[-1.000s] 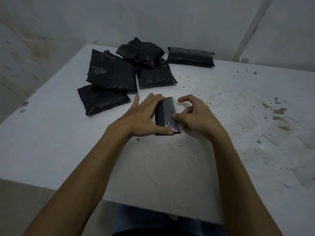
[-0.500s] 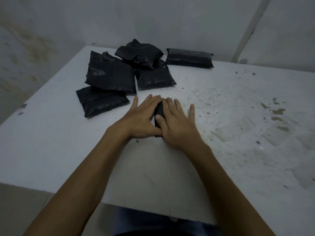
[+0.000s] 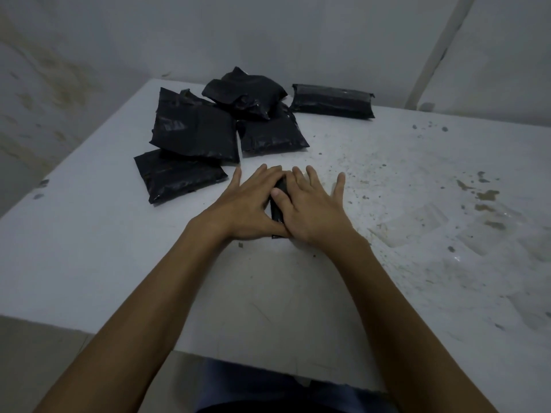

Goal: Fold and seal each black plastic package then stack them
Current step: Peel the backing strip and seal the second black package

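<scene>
A small folded black plastic package (image 3: 277,205) lies on the white table (image 3: 119,263) in front of me, mostly covered by both hands. My left hand (image 3: 247,207) rests flat on its left side, thumb along its near edge. My right hand (image 3: 310,208) lies flat over its right side, fingers spread, pressing down. Behind, at the far left, is a loose heap of several black packages (image 3: 196,135). One rolled, sealed black package (image 3: 332,101) lies apart at the far edge.
The table's right half is stained and speckled with dirt (image 3: 483,201). Walls close in behind and on the left. The table's near edge is just in front of my lap (image 3: 268,389).
My right hand went from pinching the package's flap to lying flat over it, fingers spread. The left hand stayed pressed on the package's left side.
</scene>
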